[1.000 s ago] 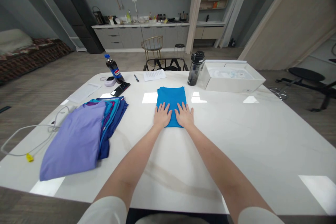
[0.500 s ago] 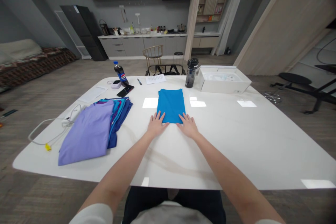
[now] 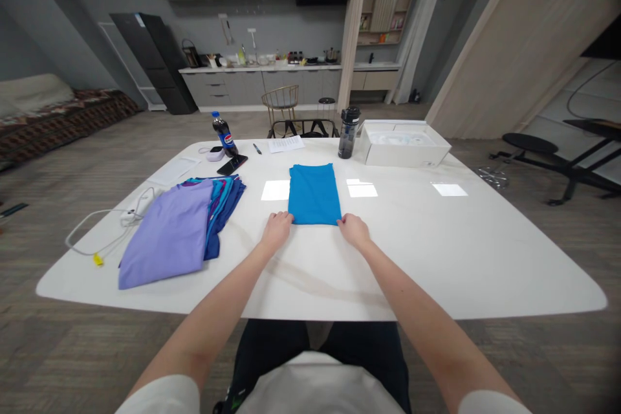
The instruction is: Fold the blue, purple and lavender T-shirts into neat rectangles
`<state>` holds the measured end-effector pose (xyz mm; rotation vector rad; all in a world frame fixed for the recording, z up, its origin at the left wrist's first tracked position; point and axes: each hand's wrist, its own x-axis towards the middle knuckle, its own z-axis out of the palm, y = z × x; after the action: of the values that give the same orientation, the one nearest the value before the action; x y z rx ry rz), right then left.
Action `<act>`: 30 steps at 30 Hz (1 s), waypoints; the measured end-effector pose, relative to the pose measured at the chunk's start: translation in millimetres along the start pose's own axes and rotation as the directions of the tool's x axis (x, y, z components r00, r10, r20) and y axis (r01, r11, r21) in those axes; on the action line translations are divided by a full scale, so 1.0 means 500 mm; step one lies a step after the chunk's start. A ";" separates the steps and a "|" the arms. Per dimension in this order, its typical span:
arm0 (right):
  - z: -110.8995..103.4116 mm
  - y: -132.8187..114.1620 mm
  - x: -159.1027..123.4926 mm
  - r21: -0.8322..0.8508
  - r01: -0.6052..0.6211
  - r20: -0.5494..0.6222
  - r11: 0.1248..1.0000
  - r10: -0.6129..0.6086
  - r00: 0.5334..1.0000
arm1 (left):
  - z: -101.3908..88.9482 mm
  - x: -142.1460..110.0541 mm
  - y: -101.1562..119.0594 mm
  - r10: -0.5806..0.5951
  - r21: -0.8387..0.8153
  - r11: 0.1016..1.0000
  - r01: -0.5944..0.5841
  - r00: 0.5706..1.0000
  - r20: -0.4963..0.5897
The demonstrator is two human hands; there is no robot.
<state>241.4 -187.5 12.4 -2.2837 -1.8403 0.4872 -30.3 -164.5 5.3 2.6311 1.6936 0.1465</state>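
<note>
My feed has the blue cloth lying flat, folded into a rough rectangle, mid-table, straight ahead of the wearer. Both hands are at its near edge, one per corner. Left hand: fingers curled in, nearly closed, tips gripping the near left corner; I can't make out exactly where the thumb sits under it. Right hand: thumb and fingers brought together on the near right corner, little gap that I can see, other fingers bent. Forearms reach in from the bottom of my view, well apart, sleeves white. Near edge of the cloth runs fairly straight between the hands; far edge is slightly uneven, and the cloth rests on the white table. On the left I have a lilac garment on top of a fanned pile of blue and purple clothes, with a pale cable beside it. Beyond the pile: phone, then a cola bottle standing upright. Pen and printed sheet lie past the cloth, toward the far edge. Far right of the cloth, I see a dark tumbler upright, just beside an open white box.
</note>
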 end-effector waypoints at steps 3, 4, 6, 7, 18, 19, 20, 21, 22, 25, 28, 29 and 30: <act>0.004 0.051 -0.078 -0.004 0.034 0.052 0.999 -0.034 0.998 | -0.004 -0.075 0.016 0.097 -0.060 0.994 -0.093 0.993 0.061; 0.006 0.069 -0.109 -0.003 0.048 0.063 0.999 -0.047 0.997 | -0.006 -0.107 0.026 0.129 -0.077 0.989 -0.123 0.989 0.076; 0.009 0.101 -0.173 0.014 0.071 0.074 0.997 -0.072 0.995 | -0.010 -0.171 0.048 0.190 -0.110 0.977 -0.180 0.978 0.090; 0.011 0.114 -0.201 0.027 0.082 0.082 0.996 -0.084 0.993 | -0.013 -0.201 0.061 0.213 -0.129 0.971 -0.201 0.973 0.088; -0.024 0.114 -0.137 0.183 0.029 -0.001 0.983 -0.029 1.000 | -0.030 -0.173 0.101 0.033 -0.211 0.975 -0.064 0.989 -0.146; -0.026 0.097 -0.103 0.175 0.015 -0.015 0.984 -0.013 1.000 | -0.028 -0.147 0.104 0.026 -0.198 0.979 -0.053 0.990 -0.139; -0.026 0.079 -0.072 0.161 -0.001 -0.023 0.987 0.005 1.000 | -0.025 -0.122 0.109 0.023 -0.184 0.982 -0.045 0.992 -0.121; -0.025 0.060 -0.044 0.140 -0.016 -0.022 0.990 0.019 1.000 | -0.020 -0.099 0.114 0.022 -0.171 0.984 -0.038 0.995 -0.095; -0.021 0.041 -0.022 0.110 -0.024 -0.013 0.994 0.025 1.000 | -0.013 -0.079 0.118 0.022 -0.162 0.986 -0.032 0.998 -0.065; -0.006 0.000 0.013 0.007 -0.024 -0.002 1.000 0.024 1.000 | 0.015 -0.042 0.126 0.011 -0.158 0.987 -0.009 1.000 0.010; 0.003 -0.003 0.015 -0.045 0.004 -0.027 0.999 -0.005 1.000 | 0.042 -0.031 0.130 -0.004 -0.158 0.987 0.005 1.000 0.011; 0.003 0.005 0.014 -0.048 0.011 -0.035 0.999 -0.012 0.999 | 0.048 -0.029 0.134 -0.006 -0.158 0.987 0.006 1.000 0.001; 0.001 0.017 0.014 -0.049 0.014 -0.041 0.999 -0.016 0.999 | 0.052 -0.024 0.141 -0.006 -0.158 0.987 0.005 1.000 -0.006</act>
<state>250.2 -182.6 8.3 -2.2911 -1.8687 0.3933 30.8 -203.5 -17.5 2.5143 1.6179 0.2778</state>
